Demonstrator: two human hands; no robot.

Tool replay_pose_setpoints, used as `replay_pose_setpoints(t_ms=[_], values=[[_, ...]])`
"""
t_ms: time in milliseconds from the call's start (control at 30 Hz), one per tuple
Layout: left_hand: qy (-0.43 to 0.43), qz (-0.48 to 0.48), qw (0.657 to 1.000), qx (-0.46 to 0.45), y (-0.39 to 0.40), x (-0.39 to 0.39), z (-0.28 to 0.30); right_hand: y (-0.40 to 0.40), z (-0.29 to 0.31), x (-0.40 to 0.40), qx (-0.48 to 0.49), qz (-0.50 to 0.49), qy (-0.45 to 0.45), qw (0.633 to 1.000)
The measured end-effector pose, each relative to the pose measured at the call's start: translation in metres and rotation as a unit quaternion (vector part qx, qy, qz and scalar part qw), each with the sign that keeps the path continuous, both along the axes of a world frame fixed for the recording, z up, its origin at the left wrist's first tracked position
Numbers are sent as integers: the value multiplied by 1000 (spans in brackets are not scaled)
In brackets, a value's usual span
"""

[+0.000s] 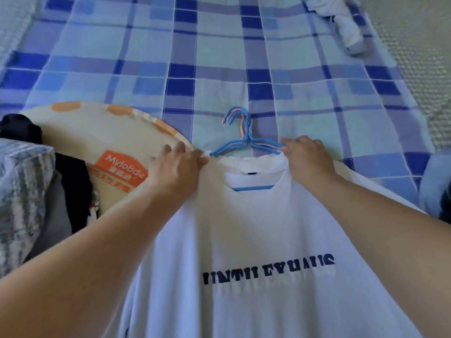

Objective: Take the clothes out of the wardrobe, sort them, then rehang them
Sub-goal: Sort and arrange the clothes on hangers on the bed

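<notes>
A white T-shirt (256, 228) with dark block letters lies front up on the bed, collar away from me. Blue and pink wire hangers (240, 132) are stacked at its collar, hooks pointing away; a blue bar shows inside the neck opening. My left hand (178, 164) pinches the shirt's left shoulder by the collar. At the other side of the collar, my right hand (305, 157) grips the fabric where the hanger's arm ends.
The bed wears a blue plaid sheet (219, 69). A cream round bag with orange dots (97, 132) lies at the left beside dark and striped clothes (24, 186). A white garment (341, 20) is bunched at the far right. Blue cloth (434, 186) sits at the right edge.
</notes>
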State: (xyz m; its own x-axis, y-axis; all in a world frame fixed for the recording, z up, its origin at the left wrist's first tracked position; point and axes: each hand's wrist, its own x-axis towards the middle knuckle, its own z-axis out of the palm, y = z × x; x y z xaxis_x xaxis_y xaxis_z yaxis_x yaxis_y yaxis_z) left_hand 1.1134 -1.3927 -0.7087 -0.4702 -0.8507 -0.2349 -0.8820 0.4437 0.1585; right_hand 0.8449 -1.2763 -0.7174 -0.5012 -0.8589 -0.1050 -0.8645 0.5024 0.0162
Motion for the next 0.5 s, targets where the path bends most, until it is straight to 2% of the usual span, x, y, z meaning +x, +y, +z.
replay_pose_setpoints(t_ms=[100,167,267,367,434,500], values=[[70,32,997,15,6,-1,-17,3,-16,-2,-24,-46,-38,998],[78,27,997,-4,8,3,-23,14,-19,4,-29,-45,-43,998],[61,25,998,3,8,7,-25,11,-14,10,79,-34,-50,995],[11,59,996,60,7,-5,-15,-17,6,15,201,-72,-49,976],[-16,82,993,80,15,-19,-2,-16,27,40,156,-74,-64,983],[-16,93,994,49,38,-26,11,18,47,81,25,-36,-106,993]])
